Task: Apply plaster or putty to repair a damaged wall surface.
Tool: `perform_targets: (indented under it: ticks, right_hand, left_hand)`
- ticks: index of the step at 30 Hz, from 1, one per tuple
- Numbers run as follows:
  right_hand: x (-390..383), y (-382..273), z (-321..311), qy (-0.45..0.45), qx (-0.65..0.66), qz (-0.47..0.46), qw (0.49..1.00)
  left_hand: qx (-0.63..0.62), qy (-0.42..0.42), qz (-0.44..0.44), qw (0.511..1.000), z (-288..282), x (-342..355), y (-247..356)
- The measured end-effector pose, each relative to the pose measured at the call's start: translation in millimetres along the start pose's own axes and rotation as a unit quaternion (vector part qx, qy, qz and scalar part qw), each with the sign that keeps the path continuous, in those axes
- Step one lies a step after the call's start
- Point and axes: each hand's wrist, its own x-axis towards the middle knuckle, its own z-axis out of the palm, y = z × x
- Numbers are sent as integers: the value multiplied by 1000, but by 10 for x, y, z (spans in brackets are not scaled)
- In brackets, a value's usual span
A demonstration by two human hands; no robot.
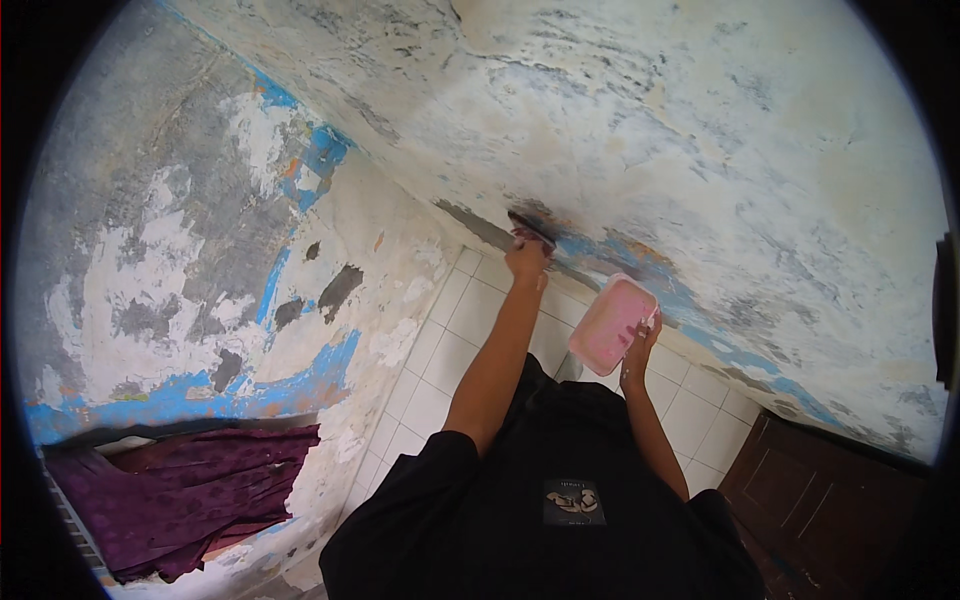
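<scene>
Well, in the head view I saw pale stuff over much of the big wall (780, 150) above and to the right of the left hand (526, 258), so I guessed a good part was done. Close by that grip, blue patches (625, 257) and a grey strip (470, 220) showed low down, so that bit looked unfinished. The side wall (150, 260), left of the grip, was patchy too. The left arm reached out nearly straight, its fingers closed around a flat scraper (533, 229) at the wall; I couldn't tell if its edge touched. The right hand (638, 360) had hold of the near edge of a pink tub (603, 325), tilted, right of the scraper and apart from it.
</scene>
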Motion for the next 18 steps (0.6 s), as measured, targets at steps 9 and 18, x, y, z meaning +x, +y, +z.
perform_targets:
  ticks: [9,18]
  right_hand:
    - [27,-83,-172,55,93,27,994]
    - [-8,-318,71,-34,204,-27,978]
  left_hand:
    - [104,-232,102,962,11,-1567,289]
    - [478,-416,206,746,-180,-1974,803]
